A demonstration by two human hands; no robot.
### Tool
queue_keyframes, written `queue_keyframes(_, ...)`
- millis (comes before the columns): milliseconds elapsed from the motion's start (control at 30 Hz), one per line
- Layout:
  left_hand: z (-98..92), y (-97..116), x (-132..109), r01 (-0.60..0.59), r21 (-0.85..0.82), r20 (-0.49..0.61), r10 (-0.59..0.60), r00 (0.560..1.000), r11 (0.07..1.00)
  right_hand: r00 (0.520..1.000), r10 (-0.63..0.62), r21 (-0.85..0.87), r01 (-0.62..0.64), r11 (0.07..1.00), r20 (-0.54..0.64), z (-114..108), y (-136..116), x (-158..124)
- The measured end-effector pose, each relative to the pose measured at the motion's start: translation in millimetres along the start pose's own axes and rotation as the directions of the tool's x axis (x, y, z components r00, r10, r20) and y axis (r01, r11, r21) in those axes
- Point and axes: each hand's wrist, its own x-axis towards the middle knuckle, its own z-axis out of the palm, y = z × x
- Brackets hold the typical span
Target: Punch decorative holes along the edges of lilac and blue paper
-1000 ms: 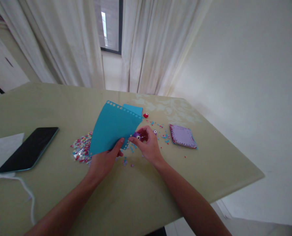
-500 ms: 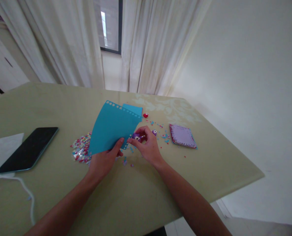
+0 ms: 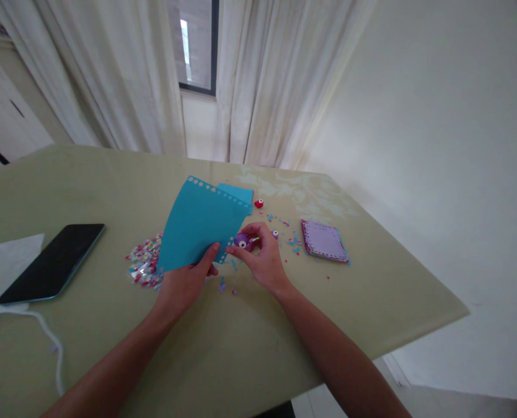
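A blue paper sheet [image 3: 201, 223] with small shapes punched along its top and right edges is held up over the table. My left hand [image 3: 192, 278] pinches its lower edge, thumb in front. At the sheet's right edge, my right hand [image 3: 262, 255] has its fingers closed round a purple punch [image 3: 242, 241] with an eye on it, partly hidden by the fingers. Another eye-marked purple piece [image 3: 275, 234] shows just behind my right hand. Farther back is a red punch [image 3: 259, 204].
Colourful confetti [image 3: 145, 261] lies left of the sheet. Blue paper [image 3: 238, 194] is behind it. A stack of punched purple squares [image 3: 324, 241] lies to the right. A black tablet [image 3: 53, 264], white paper [image 3: 12, 261] and white cable [image 3: 58, 354] are at the left.
The purple punch has shifted slightly and shows a little more between my right fingers. Both hands keep nearly the same place, still holding the sheet and punch.
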Motion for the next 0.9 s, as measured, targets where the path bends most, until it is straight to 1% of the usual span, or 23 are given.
queue_keyframes(600,-0.5,1.5,-1.5,0.0,-0.031,-0.009,0.0,1.0,1.0,1.0,-0.016,0.026,0.017,1.0,-0.023,0.0,3.8,0.8)
queue_keyframes(767,0.9,-0.2,-1.3,0.0,-0.004,0.0,0.0,1.0,1.0,1.0,-0.01,0.019,0.011,1.0,-0.026,-0.6,3.8,1.5)
queue_keyframes(833,1.9,-2.0,-0.8,-0.001,0.009,0.005,0.001,1.0,1.0,1.0,0.003,0.055,-0.002,0.998,-0.025,-0.1,4.6,2.0)
queue_keyframes(900,3.3,-3.9,-0.6,-0.004,0.022,0.015,0.004,1.0,1.0,0.999,0.044,0.14,-0.041,0.989,-0.016,1.1,5.9,2.8)
